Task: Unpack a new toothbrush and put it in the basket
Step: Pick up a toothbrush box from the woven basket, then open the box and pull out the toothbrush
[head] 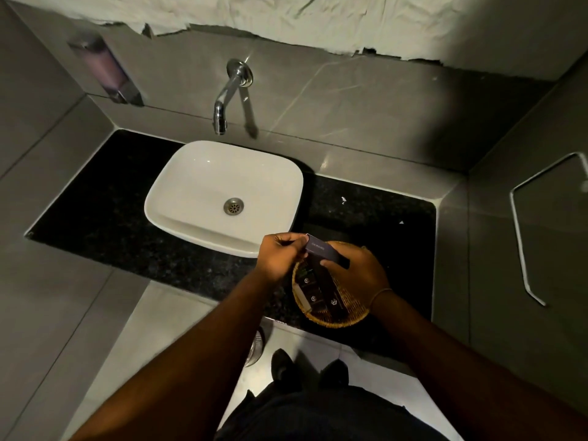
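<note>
A long dark toothbrush box is held above a round woven basket on the black counter. My right hand grips the box's right end from below. My left hand pinches its left end, where a pale flap edge shows. The basket holds several dark packets with small white logos and a pale item along its left side. The toothbrush itself is hidden inside the box.
A white basin sits on the black granite counter to the left of the basket. A chrome tap and a soap dispenser are on the grey wall. A metal rail is on the right wall.
</note>
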Demonstrator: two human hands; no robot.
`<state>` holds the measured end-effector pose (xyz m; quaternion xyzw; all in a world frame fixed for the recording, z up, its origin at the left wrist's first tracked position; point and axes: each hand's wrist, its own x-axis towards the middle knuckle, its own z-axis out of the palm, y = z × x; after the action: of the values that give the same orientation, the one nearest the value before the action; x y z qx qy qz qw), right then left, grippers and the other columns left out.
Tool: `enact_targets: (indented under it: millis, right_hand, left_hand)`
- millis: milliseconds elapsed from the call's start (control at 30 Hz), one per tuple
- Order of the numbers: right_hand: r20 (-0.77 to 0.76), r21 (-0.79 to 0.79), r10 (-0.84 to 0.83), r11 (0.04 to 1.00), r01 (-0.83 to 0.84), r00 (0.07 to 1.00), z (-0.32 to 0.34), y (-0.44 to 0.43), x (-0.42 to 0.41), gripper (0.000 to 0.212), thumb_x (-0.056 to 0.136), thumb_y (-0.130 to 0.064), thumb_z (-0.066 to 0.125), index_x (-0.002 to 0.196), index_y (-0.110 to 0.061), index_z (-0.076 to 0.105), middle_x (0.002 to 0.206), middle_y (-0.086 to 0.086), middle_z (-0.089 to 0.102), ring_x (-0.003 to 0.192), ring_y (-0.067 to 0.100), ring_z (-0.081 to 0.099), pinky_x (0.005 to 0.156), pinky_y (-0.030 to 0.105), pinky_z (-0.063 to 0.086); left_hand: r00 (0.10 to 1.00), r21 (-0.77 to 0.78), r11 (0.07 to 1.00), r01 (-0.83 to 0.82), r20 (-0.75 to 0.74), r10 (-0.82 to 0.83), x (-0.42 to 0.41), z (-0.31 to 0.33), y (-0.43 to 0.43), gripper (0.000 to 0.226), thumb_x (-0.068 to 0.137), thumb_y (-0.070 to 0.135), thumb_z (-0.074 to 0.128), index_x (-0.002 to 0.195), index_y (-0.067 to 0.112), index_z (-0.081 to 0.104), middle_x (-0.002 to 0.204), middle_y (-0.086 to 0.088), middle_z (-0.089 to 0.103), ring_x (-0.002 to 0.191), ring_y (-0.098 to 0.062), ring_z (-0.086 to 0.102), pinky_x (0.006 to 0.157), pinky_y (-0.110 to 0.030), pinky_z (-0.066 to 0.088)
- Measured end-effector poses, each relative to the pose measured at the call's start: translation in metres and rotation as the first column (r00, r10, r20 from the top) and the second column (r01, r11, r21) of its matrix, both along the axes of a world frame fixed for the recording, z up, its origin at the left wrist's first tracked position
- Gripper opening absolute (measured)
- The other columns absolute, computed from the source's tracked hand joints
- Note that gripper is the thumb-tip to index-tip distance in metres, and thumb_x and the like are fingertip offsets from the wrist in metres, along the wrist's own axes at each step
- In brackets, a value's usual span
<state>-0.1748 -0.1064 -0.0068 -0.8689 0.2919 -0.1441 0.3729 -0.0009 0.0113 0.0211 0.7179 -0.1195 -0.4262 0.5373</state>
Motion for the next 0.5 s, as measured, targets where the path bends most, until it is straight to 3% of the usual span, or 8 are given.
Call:
enact_targets:
  millis: [100,167,233,367,433,500]
  right_hand:
    - [0.009,-0.031,0.029,0.999,-0.029,1.000,0.000,-0.001,-0.002,0.034,0.095,-0.047,0.068,0.120,-0.025,0.073,0.111,-0.008,0.076,0.103,0.005,0.068,0.093,0.013,0.050]
    - [-0.022,-0.063,0.023,0.998,-0.024,0.999,0.000,-0.001,-0.004,0.035,0.095,-0.048,0.068,0.122,-0.026,0.073,0.114,-0.010,0.076,0.102,-0.003,0.062,0.095,-0.003,0.033]
    - [-0.054,-0.075,0.010,0.997,-0.014,0.999,0.001,0.000,-0.006,0.037,0.095,-0.050,0.066,0.125,-0.029,0.072,0.116,-0.013,0.075,0.101,-0.012,0.053,0.097,-0.005,0.024]
    - [-0.044,-0.036,0.007,0.999,-0.009,0.999,0.001,0.001,-0.004,0.038,0.095,-0.053,0.065,0.125,-0.030,0.070,0.114,-0.012,0.075,0.103,-0.007,0.060,0.092,-0.008,0.031]
    - [-0.059,-0.038,0.027,0.999,-0.029,0.998,0.001,-0.001,0.000,0.038,0.094,-0.054,0.062,0.123,-0.030,0.069,0.112,-0.012,0.074,0.104,0.000,0.065,0.092,0.002,0.042]
    - [-0.076,-0.045,0.038,0.998,-0.042,0.996,0.000,-0.001,0.004,0.038,0.094,-0.054,0.062,0.122,-0.029,0.069,0.109,-0.011,0.074,0.102,0.005,0.068,0.091,0.025,0.056]
  left_hand:
    - [1.000,-0.011,1.000,-0.025,0.002,0.025,-0.005,0.000,0.003,0.031,0.102,0.010,0.073,0.082,0.027,0.088,0.084,-0.005,0.087,0.086,-0.028,0.083,0.092,-0.045,0.068]
    - [1.000,-0.016,1.000,-0.020,0.004,0.020,-0.008,0.002,0.005,0.026,0.104,0.012,0.071,0.090,0.025,0.088,0.089,-0.007,0.088,0.093,-0.030,0.084,0.091,-0.042,0.068]
    - [0.999,-0.014,0.999,-0.040,-0.022,0.040,-0.009,0.002,0.008,0.020,0.106,0.013,0.069,0.097,0.018,0.087,0.090,-0.007,0.088,0.092,-0.027,0.084,0.087,-0.037,0.068]
    - [0.987,-0.047,0.994,-0.100,-0.132,0.093,-0.006,0.006,0.010,0.018,0.108,0.008,0.063,0.115,0.007,0.081,0.081,-0.005,0.086,0.075,-0.024,0.080,0.077,-0.034,0.068]
    - [0.979,-0.088,0.990,-0.110,-0.180,0.092,-0.004,0.011,0.011,0.026,0.107,0.001,0.064,0.126,0.013,0.076,0.078,-0.006,0.084,0.065,-0.021,0.077,0.072,-0.033,0.068]
    - [0.987,-0.112,0.991,-0.071,-0.149,0.053,-0.004,0.016,0.010,0.029,0.105,-0.001,0.066,0.129,0.011,0.076,0.079,-0.009,0.083,0.066,-0.024,0.074,0.075,-0.039,0.064]
